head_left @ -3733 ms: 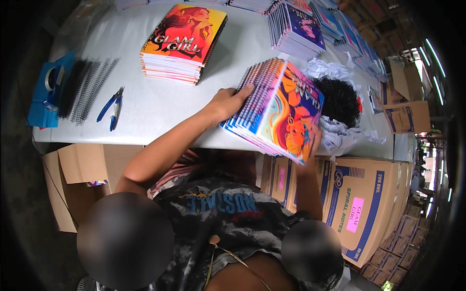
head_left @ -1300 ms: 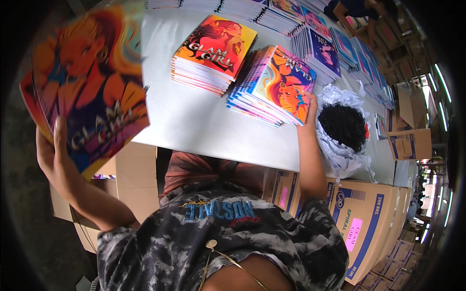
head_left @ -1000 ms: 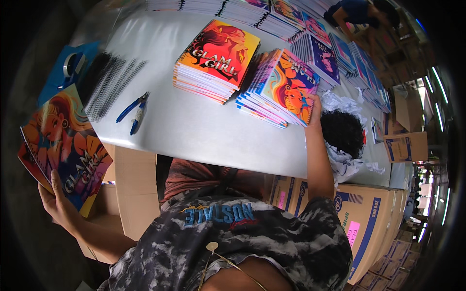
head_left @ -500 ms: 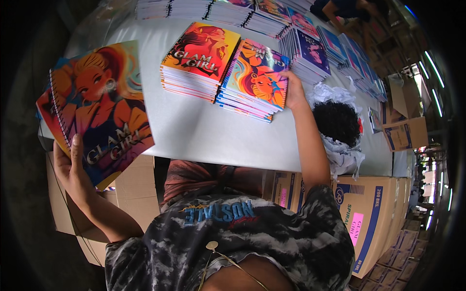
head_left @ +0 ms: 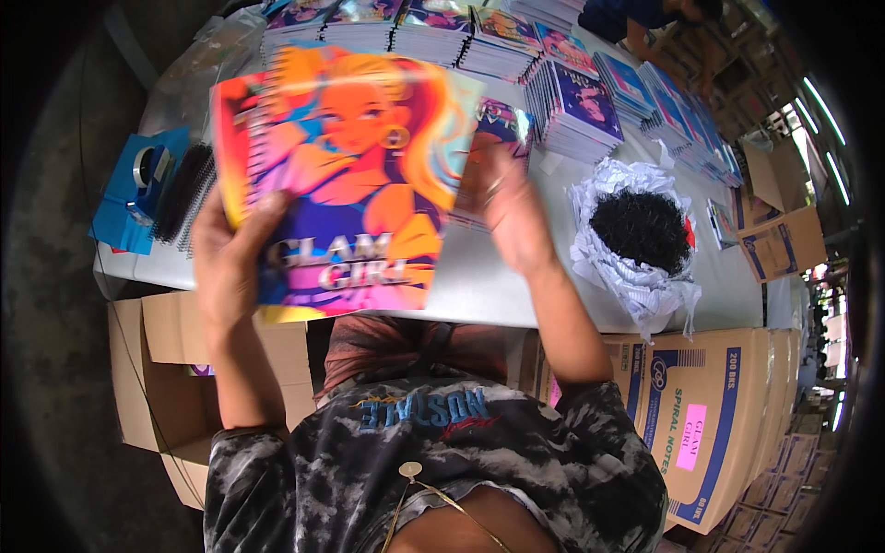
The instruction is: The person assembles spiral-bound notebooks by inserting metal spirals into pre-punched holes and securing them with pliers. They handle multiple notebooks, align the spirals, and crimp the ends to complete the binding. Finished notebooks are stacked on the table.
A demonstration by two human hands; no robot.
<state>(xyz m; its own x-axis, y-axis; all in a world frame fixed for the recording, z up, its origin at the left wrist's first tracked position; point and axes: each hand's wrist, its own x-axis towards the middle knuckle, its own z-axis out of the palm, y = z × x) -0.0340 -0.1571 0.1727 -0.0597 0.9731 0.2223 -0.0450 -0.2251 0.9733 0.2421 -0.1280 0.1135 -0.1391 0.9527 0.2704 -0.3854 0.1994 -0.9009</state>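
Observation:
My left hand point(head_left: 230, 253) grips several spiral notebooks point(head_left: 355, 203) by their lower left side, the thumb lying on the front cover. That cover is bright, with a drawn figure with long flowing hair and a hoop earring. A red and yellow cover shows behind it at the left. My right hand point(head_left: 518, 217) is raised just right of the held notebooks, its fingers smeared by motion, so I cannot tell whether they hold anything. Behind it stands a stack of notebooks point(head_left: 505, 118), partly hidden by the hand and the held ones.
Rows of notebook stacks point(head_left: 573, 106) line the far side of the white table point(head_left: 489, 300). Black spiral offcuts point(head_left: 641, 230) lie in crumpled white paper at right. Tape point(head_left: 147, 170) and black coils point(head_left: 184, 194) are at left. Cartons point(head_left: 691, 415) stand below; another person point(head_left: 636, 28) is beyond.
My left hand has brought the notebooks rightward, in front of the stacks. My right hand has left the near stack's right edge and moved left and nearer, toward the held notebooks.

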